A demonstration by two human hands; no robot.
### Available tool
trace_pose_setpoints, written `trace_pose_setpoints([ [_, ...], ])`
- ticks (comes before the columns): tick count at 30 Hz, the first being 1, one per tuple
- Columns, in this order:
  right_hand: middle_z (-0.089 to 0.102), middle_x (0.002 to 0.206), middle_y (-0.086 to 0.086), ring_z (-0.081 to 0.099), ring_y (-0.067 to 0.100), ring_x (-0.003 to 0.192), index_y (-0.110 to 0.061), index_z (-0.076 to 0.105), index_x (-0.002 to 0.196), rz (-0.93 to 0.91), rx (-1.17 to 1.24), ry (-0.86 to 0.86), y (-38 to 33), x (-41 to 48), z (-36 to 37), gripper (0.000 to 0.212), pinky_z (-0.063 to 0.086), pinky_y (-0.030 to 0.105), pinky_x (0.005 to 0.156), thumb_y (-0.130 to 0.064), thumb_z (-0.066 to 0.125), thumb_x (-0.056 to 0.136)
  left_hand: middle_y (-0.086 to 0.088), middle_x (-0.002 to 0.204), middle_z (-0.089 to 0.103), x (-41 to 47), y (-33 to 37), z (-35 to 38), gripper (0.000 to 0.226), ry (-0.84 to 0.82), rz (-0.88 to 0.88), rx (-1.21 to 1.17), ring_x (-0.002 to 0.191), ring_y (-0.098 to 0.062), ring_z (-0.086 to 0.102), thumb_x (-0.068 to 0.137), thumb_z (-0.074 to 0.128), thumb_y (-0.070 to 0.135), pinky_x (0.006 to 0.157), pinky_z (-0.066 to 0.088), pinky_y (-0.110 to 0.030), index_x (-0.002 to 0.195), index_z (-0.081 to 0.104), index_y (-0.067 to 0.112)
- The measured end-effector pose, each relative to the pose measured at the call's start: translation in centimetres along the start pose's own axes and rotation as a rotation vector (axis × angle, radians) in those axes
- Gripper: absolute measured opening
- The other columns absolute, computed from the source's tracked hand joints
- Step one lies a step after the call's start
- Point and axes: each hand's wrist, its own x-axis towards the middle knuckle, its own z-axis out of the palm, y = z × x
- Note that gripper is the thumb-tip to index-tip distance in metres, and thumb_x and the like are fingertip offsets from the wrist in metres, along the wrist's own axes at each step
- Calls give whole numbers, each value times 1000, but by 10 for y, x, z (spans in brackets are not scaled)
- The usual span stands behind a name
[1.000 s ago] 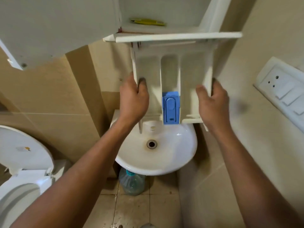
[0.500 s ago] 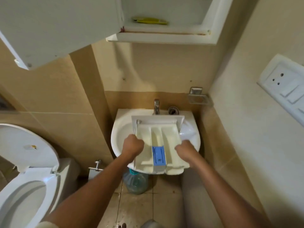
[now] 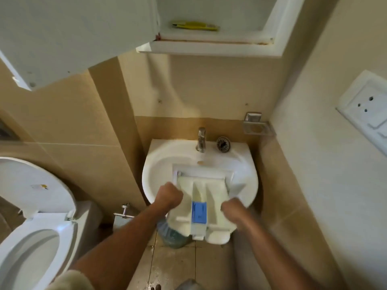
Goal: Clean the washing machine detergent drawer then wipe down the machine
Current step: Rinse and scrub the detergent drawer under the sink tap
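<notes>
The detergent drawer (image 3: pixel 215 197) is gripped at both sides, the left hand (image 3: pixel 169 196) curled round its left edge and the right hand (image 3: pixel 231 209) round its right. Its front panel is held inside the washbasin (image 3: pixel 159 164), while its rear end juts past the front rim.

The detergent drawer (image 3: pixel 201 197) looks like matt cream plastic with a blue plastic insert (image 3: pixel 199 212). The basin (image 3: pixel 159 164) is glossy white ceramic; its tap (image 3: pixel 201 139) is shiny metal.

home bathroom, toilet (image 3: pixel 31 237), basin (image 3: pixel 159 164) (tiled walls)
</notes>
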Motion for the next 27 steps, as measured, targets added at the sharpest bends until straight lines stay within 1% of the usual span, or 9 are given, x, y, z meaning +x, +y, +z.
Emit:
trace_pose_setpoints([
  [4, 58, 86, 11, 55, 22, 72, -4, 54, 91, 51, 44, -27, 38, 9, 22, 10, 41, 27, 58, -6, 45, 89, -8, 98, 62, 6, -36, 24, 12, -146, -76, -81, 83, -17, 59, 98, 48, 6, 67, 51, -26, 106, 56, 2],
  [8, 67, 92, 17, 61, 25, 75, -2, 58, 91, 15, 90, -24, 33, 5, 20, 16, 44, 28, 62, -12, 46, 88, -16, 107, 65, 14, -33, 18, 22, -120, -75, -43, 96, -28, 66, 97, 50, 12, 85, 60, -41, 112, 60, -2],
  [13, 67, 74, 5, 64, 20, 68, -10, 62, 79, -167, -126, -132, 33, -5, 10, 32, 55, 31, 60, -39, 56, 91, -22, 132, 60, 7, -23, -2, 35, -48, 3, 105, 119, -35, 59, 102, 51, 16, 99, 48, -37, 131, 55, -4],
  [15, 60, 69, -2, 61, 17, 65, -14, 56, 73, -303, -396, -66, 24, -12, 0, 45, 46, 28, 52, -55, 53, 92, -20, 144, 54, 4, -17, -19, 45, -23, 30, 175, 131, -35, 53, 105, 50, 22, 105, 42, -36, 143, 49, 0],
  [17, 64, 72, 0, 64, 22, 70, -13, 63, 79, -493, -538, 108, 8, -23, -10, 52, 44, 28, 55, -61, 48, 92, -17, 146, 55, 2, -13, -38, 47, 12, 71, 268, 131, -34, 53, 105, 49, 27, 106, 43, -38, 147, 48, 6],
  [20, 71, 76, 1, 65, 24, 71, -16, 70, 88, -899, -427, 230, -32, -40, -22, 32, 53, 34, 63, -45, 59, 93, -14, 135, 64, -3, -7, -65, 41, 61, 164, 443, 119, -34, 61, 105, 47, 31, 96, 49, -39, 142, 56, 16],
  [23, 71, 95, 1, 62, 24, 92, -16, 73, 104, -1257, -446, 294, -78, -48, -25, 24, 51, 35, 73, -33, 68, 88, -12, 127, 69, -18, 2, -85, 38, 72, 246, 592, 112, -35, 64, 105, 47, 33, 87, 49, -37, 139, 60, 24],
  [25, 66, 111, 3, 54, 27, 109, -17, 70, 115, -1368, -611, 268, -108, -50, -18, 40, 47, 40, 87, -39, 72, 82, -11, 124, 70, -32, 7, -95, 36, 63, 296, 687, 110, -35, 64, 105, 48, 33, 82, 45, -36, 138, 61, 27],
  [27, 61, 123, 2, 47, 26, 120, -21, 66, 122, -1319, -911, 127, -132, -55, -6, 56, 40, 41, 93, -54, 72, 77, -10, 125, 69, -48, 9, -101, 37, 52, 343, 789, 112, -35, 64, 105, 47, 33, 82, 46, -37, 140, 59, 31],
])
